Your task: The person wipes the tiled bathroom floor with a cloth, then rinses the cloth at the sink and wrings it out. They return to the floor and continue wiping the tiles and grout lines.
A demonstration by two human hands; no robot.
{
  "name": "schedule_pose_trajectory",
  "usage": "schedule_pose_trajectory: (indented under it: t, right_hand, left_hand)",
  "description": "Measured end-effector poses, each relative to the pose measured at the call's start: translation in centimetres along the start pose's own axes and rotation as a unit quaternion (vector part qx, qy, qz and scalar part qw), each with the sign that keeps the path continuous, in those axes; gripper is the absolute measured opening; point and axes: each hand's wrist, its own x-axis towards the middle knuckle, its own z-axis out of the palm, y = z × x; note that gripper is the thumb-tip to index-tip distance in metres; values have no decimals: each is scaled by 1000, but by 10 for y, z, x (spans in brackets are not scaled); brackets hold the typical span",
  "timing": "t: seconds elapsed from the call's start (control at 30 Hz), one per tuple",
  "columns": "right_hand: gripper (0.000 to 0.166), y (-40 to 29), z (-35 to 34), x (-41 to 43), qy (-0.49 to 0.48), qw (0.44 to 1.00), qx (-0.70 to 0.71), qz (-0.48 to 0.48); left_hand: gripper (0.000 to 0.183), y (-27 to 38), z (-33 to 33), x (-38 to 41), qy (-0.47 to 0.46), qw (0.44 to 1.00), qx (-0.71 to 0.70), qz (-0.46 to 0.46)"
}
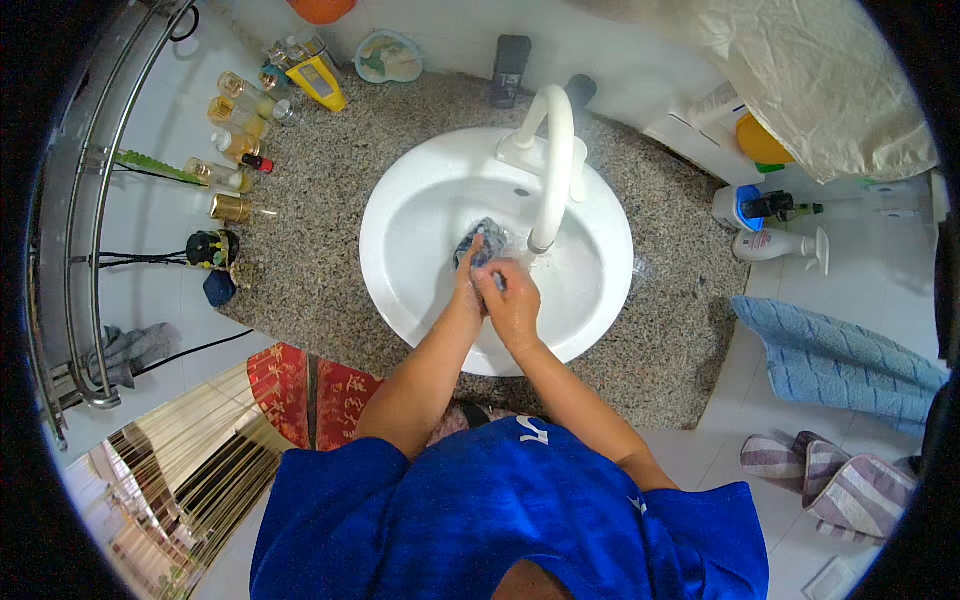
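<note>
A small dark blue patterned wet cloth (487,236) is bunched between my hands, low in a white oval washbasin (386,300). My left hand (471,281) is on its near left side, fingers pointing away from me, with the cloth against it. My right hand (514,296) is curled around a part of the cloth, its thumb near the left hand; the fingertips are blurred. Just right of the hands, the end of a white curved faucet (553,180) hangs over the basin, and water splashes below it.
A speckled granite counter (315,247) surrounds the basin. Several glass bottles (236,139) and a yellow box (319,84) line its left side. At right are a white spray bottle (772,244) and a hanging blue towel (832,360). A metal rail (82,210) runs along the left wall.
</note>
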Motion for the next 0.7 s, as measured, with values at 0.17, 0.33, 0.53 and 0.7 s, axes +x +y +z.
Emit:
schedule_pose_trajectory:
  t: [0.17,0.33,0.53,0.7]
  right_hand:
    - [19,60,-6,42,20,980,-91,174]
    - [39,118,-31,51,-190,925,123,305]
    - [56,42,-37,63,-208,888,269,309]
    - [49,0,-46,32,-211,856,353,313]
  left_hand:
    - [47,-33,-10,15,-26,973,172,149]
    - [31,2,15,-18,2,686,715,131]
    - [51,-19,-2,-29,-167,539,820,94]
    - [66,4,-13,-15,-75,983,130,-104]
